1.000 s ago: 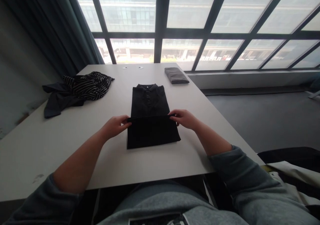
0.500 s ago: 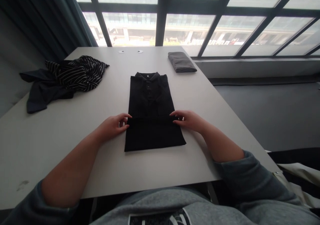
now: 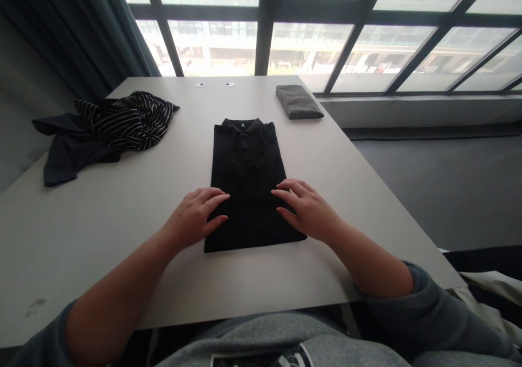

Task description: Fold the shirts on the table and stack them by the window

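Observation:
A black polo shirt (image 3: 248, 163) lies folded on the white table (image 3: 175, 296), its buttoned collar at the far end and its lower part turned up in a flat band. My left hand (image 3: 199, 215) rests at the left side of that band, fingers stretched out and thumb apart. Over the right side of the band is my right hand (image 3: 304, 206), with its fingers spread and its thumb apart. The fingertips of both hands are at the upper edge of the band. Neither hand grips the cloth.
At the left lie a crumpled black-and-white striped garment (image 3: 134, 119) and a dark navy cloth (image 3: 67, 152). A folded grey garment (image 3: 299, 101) sits near the far right corner. Windows (image 3: 220, 43) stand behind the table, with a dark curtain (image 3: 81, 35) at the left.
Both hands have moved inward from the shirt's side edges onto the folded band, and their fingers have opened out. The shirt's fold looks the same.

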Demonstrator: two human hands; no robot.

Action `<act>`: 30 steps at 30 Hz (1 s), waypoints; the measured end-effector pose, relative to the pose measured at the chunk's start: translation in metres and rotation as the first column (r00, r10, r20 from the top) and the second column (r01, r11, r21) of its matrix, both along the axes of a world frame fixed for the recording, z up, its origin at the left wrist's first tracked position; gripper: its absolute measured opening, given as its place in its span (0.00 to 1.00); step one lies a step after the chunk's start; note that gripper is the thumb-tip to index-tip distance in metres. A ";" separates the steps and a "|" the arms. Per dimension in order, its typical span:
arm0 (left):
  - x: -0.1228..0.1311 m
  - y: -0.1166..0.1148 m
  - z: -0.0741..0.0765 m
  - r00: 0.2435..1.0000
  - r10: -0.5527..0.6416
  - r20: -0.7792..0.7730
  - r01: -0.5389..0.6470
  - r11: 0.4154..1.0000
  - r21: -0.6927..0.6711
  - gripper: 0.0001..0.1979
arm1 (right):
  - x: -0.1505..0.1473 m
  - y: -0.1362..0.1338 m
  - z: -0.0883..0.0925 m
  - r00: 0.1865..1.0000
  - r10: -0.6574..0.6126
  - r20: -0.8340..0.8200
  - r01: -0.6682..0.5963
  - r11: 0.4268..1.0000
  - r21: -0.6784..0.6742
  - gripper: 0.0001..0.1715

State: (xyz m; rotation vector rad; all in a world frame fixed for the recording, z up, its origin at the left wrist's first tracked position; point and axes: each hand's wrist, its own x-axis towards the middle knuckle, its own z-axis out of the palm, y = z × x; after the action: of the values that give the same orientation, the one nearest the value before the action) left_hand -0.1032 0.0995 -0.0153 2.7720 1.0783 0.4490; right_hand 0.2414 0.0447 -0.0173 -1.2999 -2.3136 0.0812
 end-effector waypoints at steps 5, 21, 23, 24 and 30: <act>0.033 -0.028 -0.021 0.985 -0.140 -0.102 0.136 0.990 -0.041 0.30 | -0.027 -0.015 -0.027 0.992 -0.001 0.124 0.017 0.992 -0.127 0.39; 0.026 -0.025 -0.030 0.963 -0.234 -0.131 0.206 0.958 -0.200 0.25 | -0.021 -0.027 -0.042 0.974 0.043 0.221 0.019 0.963 -0.268 0.39; 0.020 -0.011 -0.031 0.987 -0.130 -0.089 0.108 0.969 -0.220 0.26 | -0.019 -0.024 -0.040 0.979 0.051 0.199 0.007 0.960 -0.281 0.38; 0.016 -0.003 -0.032 0.994 -0.072 -0.077 0.052 0.972 -0.231 0.27 | -0.018 -0.022 -0.039 0.983 0.040 0.181 0.013 0.959 -0.284 0.36; -0.008 0.045 -0.035 0.997 0.047 -0.066 -0.062 0.967 -0.248 0.33 | 0.006 0.004 -0.048 0.989 -0.129 0.075 0.145 0.945 -0.293 0.34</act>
State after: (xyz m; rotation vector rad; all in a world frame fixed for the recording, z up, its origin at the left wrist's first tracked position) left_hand -0.1110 0.1446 -0.0503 2.5543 1.1395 0.2188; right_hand 0.2473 0.0482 -0.0652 -1.6258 -2.3133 0.3646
